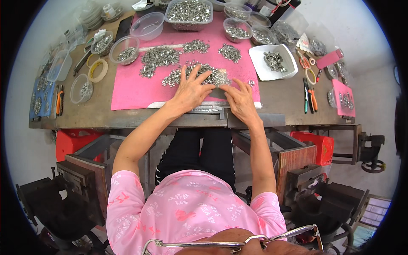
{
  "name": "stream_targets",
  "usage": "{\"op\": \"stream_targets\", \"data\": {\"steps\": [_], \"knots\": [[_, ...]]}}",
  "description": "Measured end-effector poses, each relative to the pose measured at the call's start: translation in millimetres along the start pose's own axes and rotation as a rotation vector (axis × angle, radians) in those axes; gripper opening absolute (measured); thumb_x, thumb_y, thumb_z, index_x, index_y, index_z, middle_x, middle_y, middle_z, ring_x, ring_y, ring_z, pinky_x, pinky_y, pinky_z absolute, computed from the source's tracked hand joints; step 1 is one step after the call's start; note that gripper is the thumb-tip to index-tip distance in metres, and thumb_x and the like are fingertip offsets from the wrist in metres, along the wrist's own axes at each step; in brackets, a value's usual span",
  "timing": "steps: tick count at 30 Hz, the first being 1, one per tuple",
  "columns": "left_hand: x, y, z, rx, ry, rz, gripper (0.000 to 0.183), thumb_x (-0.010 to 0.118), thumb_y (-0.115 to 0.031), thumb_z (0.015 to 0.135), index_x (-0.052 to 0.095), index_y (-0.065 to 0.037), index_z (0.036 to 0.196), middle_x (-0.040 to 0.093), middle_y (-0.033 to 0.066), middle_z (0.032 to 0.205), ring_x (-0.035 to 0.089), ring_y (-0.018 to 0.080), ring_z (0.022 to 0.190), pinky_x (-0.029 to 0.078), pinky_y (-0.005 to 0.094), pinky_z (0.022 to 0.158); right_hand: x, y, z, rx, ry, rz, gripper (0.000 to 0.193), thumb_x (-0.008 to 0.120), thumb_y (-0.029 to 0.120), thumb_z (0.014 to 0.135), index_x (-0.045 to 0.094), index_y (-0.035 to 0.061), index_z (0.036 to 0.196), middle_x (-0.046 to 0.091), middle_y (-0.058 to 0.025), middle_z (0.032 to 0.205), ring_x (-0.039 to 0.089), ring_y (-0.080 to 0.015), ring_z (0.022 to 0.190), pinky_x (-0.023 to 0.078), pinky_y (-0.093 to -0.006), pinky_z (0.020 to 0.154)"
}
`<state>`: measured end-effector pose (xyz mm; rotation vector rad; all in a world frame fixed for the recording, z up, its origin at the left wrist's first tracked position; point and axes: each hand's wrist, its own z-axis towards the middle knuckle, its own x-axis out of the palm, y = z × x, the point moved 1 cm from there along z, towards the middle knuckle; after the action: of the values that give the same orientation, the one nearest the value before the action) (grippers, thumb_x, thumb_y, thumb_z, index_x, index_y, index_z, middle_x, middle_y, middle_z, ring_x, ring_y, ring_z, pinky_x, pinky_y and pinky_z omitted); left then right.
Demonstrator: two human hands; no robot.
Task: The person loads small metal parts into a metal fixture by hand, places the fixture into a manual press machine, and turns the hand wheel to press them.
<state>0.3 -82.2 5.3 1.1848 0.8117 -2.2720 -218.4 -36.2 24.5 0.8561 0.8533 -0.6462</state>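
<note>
Both my hands are close together over a pile of small shiny metal pieces (176,78) on a pink mat (127,91). My left hand (190,91) has its outer fingers spread across the pile, while thumb and forefinger come together at its right end. Facing it, my right hand (242,101) pinches with thumb and forefinger near the mat's front edge. Whatever sits between the fingertips is too small to make out. Just beyond them lies a flat, pale shiny patch (222,77). Further heaps of metal pieces (160,56) lie behind on the mat.
A white tray (255,57) with metal pieces stands right of the mat; clear plastic tubs (147,26) line the back. Tape rolls (98,70) and orange-handled pliers (60,101) lie left, more pliers (313,101) right. Bench vises (80,187) and red stools (70,142) are below the bench.
</note>
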Motion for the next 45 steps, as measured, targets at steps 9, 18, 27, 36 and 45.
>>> {"op": "stream_targets", "data": {"steps": [9,18,27,36,45], "knots": [[0.9,-2.8,10.3,0.010,-0.079,-0.048,0.016,0.074,-0.018,0.087,0.076,-0.013,0.102,0.064,0.0073,0.118,0.052,0.0306,0.124,0.025,0.0630,0.113,-4.8,1.1,-8.1,0.033,-0.034,0.037,0.031,0.061,0.006,0.095,0.065,0.0092,0.125,0.073,-0.0067,0.115,0.053,-0.0360,0.126,0.033,-0.0503,0.111],[13.3,-10.1,31.0,-0.018,-0.095,0.013,0.011,0.077,-0.020,0.082,0.074,-0.013,0.091,0.061,0.0031,0.091,0.055,0.0245,0.101,0.032,0.0516,0.101,-3.6,5.4,-15.6,0.058,-0.208,0.033,0.026,0.064,0.004,0.091,0.068,0.0043,0.117,0.071,-0.0098,0.108,0.059,-0.0340,0.118,0.041,-0.0455,0.103],[22.6,-24.9,38.5,-0.019,-0.049,0.240,0.012,0.076,-0.023,0.081,0.074,-0.012,0.086,0.062,0.0046,0.091,0.055,0.0253,0.101,0.032,0.0544,0.103,18.8,2.8,-19.1,0.156,-0.369,0.042,0.014,0.068,0.001,0.085,0.070,0.0048,0.099,0.060,-0.0086,0.086,0.055,-0.0284,0.083,0.041,-0.0418,0.077],[22.4,-29.7,39.3,0.022,-0.048,0.253,0.009,0.071,-0.014,0.079,0.074,-0.008,0.085,0.064,0.0084,0.093,0.056,0.0280,0.103,0.031,0.0562,0.106,18.2,6.3,-12.3,0.153,-0.306,-0.131,0.015,0.070,0.004,0.085,0.073,0.0064,0.099,0.057,-0.0095,0.089,0.055,-0.0284,0.089,0.041,-0.0418,0.078],[8.3,-21.0,28.2,0.014,-0.192,0.029,0.010,0.073,-0.016,0.080,0.067,-0.010,0.084,0.061,0.0039,0.085,0.057,0.0234,0.094,0.034,0.0515,0.100,20.9,-10.9,5.2,0.151,-0.306,-0.085,0.012,0.071,0.006,0.085,0.074,0.0095,0.096,0.058,-0.0066,0.089,0.055,-0.0276,0.089,0.041,-0.0418,0.079]]}}
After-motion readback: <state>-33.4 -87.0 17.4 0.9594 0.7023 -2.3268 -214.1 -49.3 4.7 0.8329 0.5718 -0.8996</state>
